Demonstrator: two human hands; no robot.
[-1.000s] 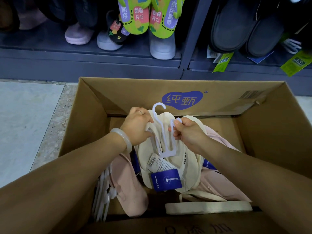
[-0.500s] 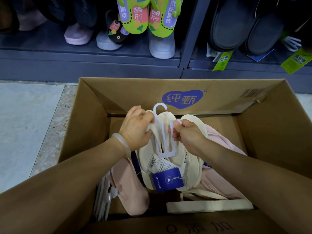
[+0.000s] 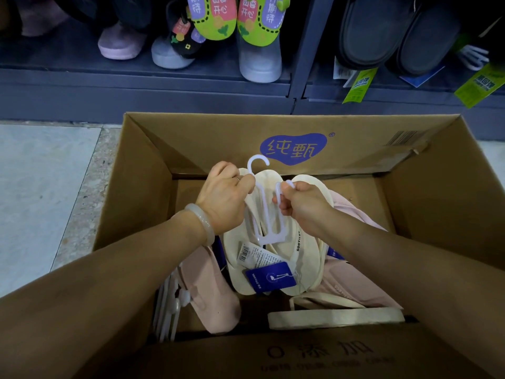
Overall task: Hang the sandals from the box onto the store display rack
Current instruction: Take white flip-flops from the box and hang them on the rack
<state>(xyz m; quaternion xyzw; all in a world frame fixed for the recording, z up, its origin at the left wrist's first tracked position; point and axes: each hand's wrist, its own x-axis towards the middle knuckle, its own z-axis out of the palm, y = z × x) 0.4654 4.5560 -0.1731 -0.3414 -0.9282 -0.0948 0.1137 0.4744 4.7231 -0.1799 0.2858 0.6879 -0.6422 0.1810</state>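
Both hands pinch the hanger (image 3: 266,214) over the box (image 3: 142,170): left hand (image 3: 222,198) below the hook, right hand (image 3: 303,205) on 1 prong. The cream sandals (image 3: 276,242) hang lengthwise toward the person, hook pointing at the rack (image 3: 164,88) beyond.

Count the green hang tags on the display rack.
2. One green hang tag dangles below the dark shoes, right of the rack's post; the other hangs at the far right edge. More may hang out of frame.
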